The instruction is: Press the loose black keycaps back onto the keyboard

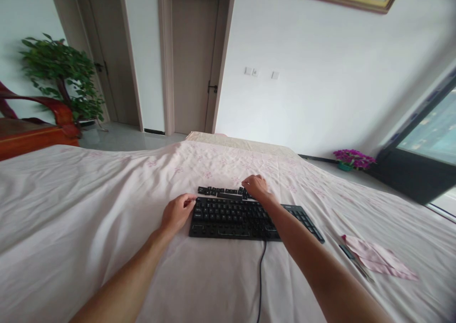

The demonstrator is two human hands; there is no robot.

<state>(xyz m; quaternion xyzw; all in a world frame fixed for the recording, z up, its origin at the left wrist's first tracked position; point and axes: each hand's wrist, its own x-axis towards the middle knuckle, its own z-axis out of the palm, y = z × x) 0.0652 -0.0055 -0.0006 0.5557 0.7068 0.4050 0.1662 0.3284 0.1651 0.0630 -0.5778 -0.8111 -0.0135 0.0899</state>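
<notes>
A black keyboard (pixel 228 213) lies flat on the pale cloth, its nearest row bare of keycaps with thin wire bars showing. Beyond its far edge sits a line of loose black keycaps (pixel 223 191), including a long space bar (pixel 230 196). My left hand (pixel 180 212) has its fingers closed at the keyboard's far left corner, thumb and fingertips on the edge. Over the right end of the loose keycaps is my right hand (pixel 256 186), fingers pinched together; what lies between the fingertips is too small to make out. My right forearm hides part of the keyboard.
A black cable (pixel 261 280) runs from the keyboard toward me. To the right, a pink cloth (pixel 379 256) lies beside tweezers (pixel 359 267) and a small dark object (pixel 346 251). The covering cloth (pixel 107 218) is wrinkled. A wooden chair (pixel 39 118) stands at far left.
</notes>
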